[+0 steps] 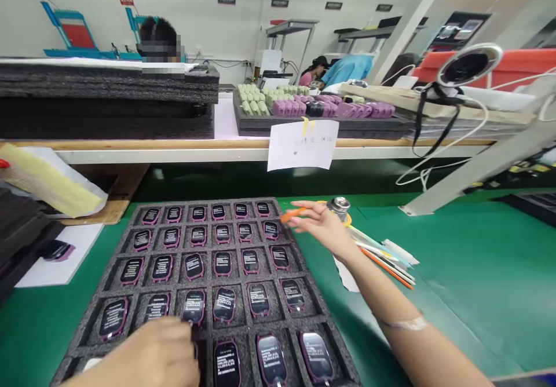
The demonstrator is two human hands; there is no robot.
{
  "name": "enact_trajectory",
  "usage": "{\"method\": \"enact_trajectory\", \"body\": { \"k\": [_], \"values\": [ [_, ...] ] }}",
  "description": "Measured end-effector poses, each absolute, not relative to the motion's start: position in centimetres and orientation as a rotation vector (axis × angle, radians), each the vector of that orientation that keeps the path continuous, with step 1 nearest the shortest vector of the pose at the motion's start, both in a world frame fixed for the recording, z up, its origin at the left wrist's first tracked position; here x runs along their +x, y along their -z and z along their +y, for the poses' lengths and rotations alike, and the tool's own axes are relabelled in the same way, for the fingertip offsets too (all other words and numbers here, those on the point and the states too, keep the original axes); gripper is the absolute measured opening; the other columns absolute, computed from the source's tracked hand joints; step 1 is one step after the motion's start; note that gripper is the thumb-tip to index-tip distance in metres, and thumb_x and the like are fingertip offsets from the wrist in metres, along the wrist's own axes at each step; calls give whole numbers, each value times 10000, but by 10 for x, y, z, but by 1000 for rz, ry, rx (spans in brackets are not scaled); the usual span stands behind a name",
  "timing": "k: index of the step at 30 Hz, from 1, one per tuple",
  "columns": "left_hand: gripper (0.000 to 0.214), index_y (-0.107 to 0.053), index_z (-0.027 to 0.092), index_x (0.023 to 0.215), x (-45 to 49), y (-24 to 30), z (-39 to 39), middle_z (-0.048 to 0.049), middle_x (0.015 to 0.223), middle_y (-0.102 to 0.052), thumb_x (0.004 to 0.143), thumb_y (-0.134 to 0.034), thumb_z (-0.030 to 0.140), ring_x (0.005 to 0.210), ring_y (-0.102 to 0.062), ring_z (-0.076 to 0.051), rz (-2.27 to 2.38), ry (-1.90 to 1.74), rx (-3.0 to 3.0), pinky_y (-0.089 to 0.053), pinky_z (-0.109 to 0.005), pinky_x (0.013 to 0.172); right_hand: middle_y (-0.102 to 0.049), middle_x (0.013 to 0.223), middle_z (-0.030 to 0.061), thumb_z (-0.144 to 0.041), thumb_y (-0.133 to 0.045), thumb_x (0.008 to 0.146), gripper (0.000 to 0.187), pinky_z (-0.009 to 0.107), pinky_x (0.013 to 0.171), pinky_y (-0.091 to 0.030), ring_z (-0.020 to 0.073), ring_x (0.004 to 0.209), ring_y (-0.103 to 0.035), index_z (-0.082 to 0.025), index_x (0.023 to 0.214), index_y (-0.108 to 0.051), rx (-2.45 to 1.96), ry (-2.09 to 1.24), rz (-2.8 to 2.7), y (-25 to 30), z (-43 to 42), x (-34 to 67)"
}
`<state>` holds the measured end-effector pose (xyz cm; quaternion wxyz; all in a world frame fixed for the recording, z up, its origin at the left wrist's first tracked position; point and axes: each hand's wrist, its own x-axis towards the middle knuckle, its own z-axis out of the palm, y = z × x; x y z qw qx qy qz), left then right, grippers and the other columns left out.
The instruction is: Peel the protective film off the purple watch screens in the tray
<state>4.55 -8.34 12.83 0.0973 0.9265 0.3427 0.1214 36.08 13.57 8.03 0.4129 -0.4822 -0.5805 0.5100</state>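
Note:
My right hand (321, 225) is closed in a pinch on a short, slim orange stick (293, 214), just beyond the far right corner of a black foam tray (299, 254). The tray's compartments hold rows of smartwatches (223, 263) with purple frames and white text on lit screens. Over the near left part of the tray, my left hand (150, 352) is curled, slightly blurred. Its fingertips are beside a near-row compartment, and whatever they grip is hidden. A white bit (92, 364) shows by its knuckles.
Right of the tray lie pens and sticks (386, 256) beside a metal-topped jar (339, 204). Another watch (56, 251) rests on white paper at left. A shelf (174, 154) crosses behind, bearing foam stacks (108, 97) and a tray of green and purple pieces (313, 106). People sit beyond.

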Motion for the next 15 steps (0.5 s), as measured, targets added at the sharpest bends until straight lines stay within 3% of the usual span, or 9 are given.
{"method": "enact_trajectory", "body": {
  "k": [1,5,9,13,15],
  "values": [
    [337,-634,232,780,50,-134,-68,14,658,-639,1037,-425,294,629,-579,-155,1013,-373,2742,-496,-291,659,-744,1021,65,-449,-861,684,561,335,744,-591,206,833,-722,-191,1125,-629,-1169,-1318,-1402,-74,147,345],
    [219,-698,231,857,71,-133,10,1,769,-695,993,-537,289,749,-626,-172,1102,-375,2642,-506,-295,716,-695,1063,65,-440,-610,969,337,373,793,-589,178,887,-689,-150,1138,-636,-1075,-1379,-1184,-54,187,293],
    [127,-725,201,955,94,-109,87,-56,984,-726,937,-608,247,1001,-653,-225,1219,-440,2593,-500,-378,971,-661,1174,81,-389,-610,978,331,399,829,-586,199,971,-674,-160,1217,-617,-1048,-1349,-1041,-43,206,273],
    [328,-681,177,1196,118,-81,143,-157,1306,-620,896,-678,311,1257,-556,-328,1347,-514,2569,-447,-495,1078,-654,1198,85,-381,-615,976,338,409,842,-586,207,995,-671,-162,1233,-611,-1033,-1287,-960,-34,209,278],
    [344,-700,189,1175,129,-69,162,-160,1361,-590,876,-711,358,1319,-515,-347,1352,-527,2569,-419,-513,1110,-653,1195,84,-379,-614,977,339,403,832,-588,204,985,-672,-163,1238,-608,-1037,-1243,-933,-29,209,282]
  ]
}}
